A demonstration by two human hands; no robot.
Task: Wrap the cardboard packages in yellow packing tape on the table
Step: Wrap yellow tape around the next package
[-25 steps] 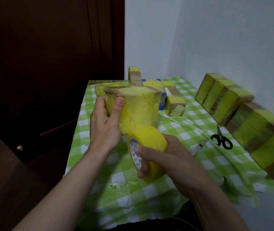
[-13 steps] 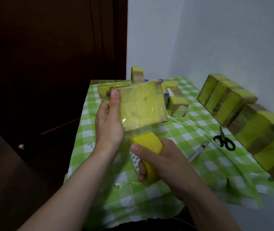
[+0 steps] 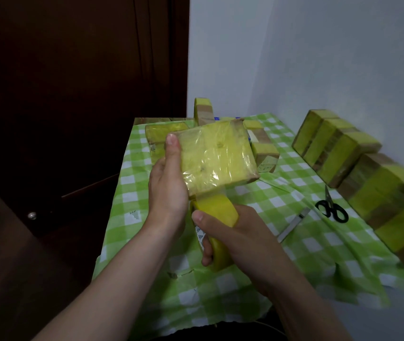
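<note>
Green-check tablecloth (image 3: 132,183), white wall (image 3: 294,57), dark door (image 3: 73,70). L hand (image 3: 167,190) grips taped pkg (image 3: 217,156); R hand (image 3: 242,239) clutches tape roll (image 3: 217,211), core half hidden. Blurry blocks (image 3: 380,193) at right, prob. wrapped pkgs.

I'm getting a dim, flat picture with a cool cast, and the white wall (image 3: 319,57) is reading grey-blue. The door (image 3: 73,82) on the left is sinking almost to black. Glare is streaking across the shiny film on the package (image 3: 217,156), which is sitting sharp mid-frame. The row of boxes (image 3: 390,203) at the right edge is smearing and stretching under the wide lens.
</note>
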